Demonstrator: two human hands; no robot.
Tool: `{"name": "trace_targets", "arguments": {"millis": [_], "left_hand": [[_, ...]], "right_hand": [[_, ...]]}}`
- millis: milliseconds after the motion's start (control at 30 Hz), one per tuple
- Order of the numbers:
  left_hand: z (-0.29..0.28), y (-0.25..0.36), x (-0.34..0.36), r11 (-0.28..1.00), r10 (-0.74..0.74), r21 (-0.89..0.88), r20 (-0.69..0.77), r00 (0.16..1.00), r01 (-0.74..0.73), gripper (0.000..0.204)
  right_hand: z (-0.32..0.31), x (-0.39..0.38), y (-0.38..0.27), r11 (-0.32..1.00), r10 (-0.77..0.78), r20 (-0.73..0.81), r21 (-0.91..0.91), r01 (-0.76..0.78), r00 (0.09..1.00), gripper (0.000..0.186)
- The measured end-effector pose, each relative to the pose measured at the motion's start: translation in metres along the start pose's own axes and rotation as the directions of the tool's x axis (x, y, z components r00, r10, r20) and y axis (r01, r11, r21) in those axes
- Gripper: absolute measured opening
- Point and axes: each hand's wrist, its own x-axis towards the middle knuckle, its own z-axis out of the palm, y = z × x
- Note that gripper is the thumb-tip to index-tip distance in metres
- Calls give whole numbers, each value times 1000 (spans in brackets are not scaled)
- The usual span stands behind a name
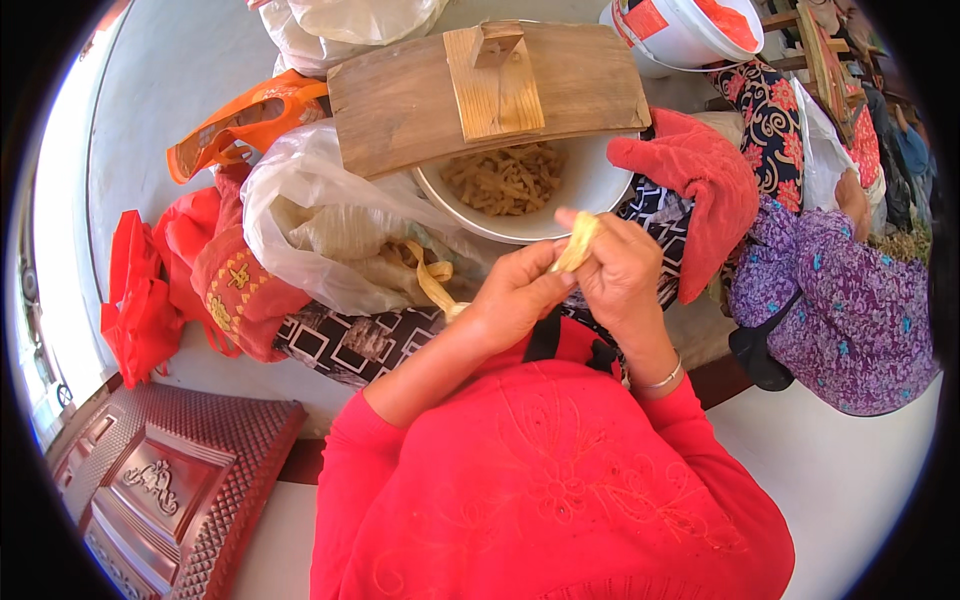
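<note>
The left hand (515, 295) and right hand (620, 265) meet at the frame's centre, both pinching a pale yellow flat strip (577, 243). Its upper end shows between the fingertips; a tail curls out at eight o'clock from the left hand. The stretch inside the palms is hidden. At twelve o'clock, a white round basin (590, 185) of similar pieces sits half under a wooden board (400, 100).

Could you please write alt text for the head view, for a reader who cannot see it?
A person in red sleeves holds a pale yellow strip between the left hand and right hand. Ahead sits a white basin of tan pieces, partly covered by a wooden board, beside a clear plastic bag.
</note>
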Motion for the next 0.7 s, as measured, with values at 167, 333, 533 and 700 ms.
{"name": "trace_targets", "arguments": {"millis": [167,333,533,700], "left_hand": [[-20,-1,-28,393,272,908,36,962,-145,18],[-22,-3,-13,238,601,915,125,789,-326,41],[-11,52,4,481,496,836,-12,868,-264,38],[-27,40,43,434,638,890,-195,745,-139,21]], "right_hand": [[12,-38,-1,939,214,436,155,-307,874,24],[36,-46,8,-40,271,784,589,-807,559,38],[36,4,7,355,319,421,778,-519,849,16],[40,26,4,792,283,-4,565,-232,959,9]]}}
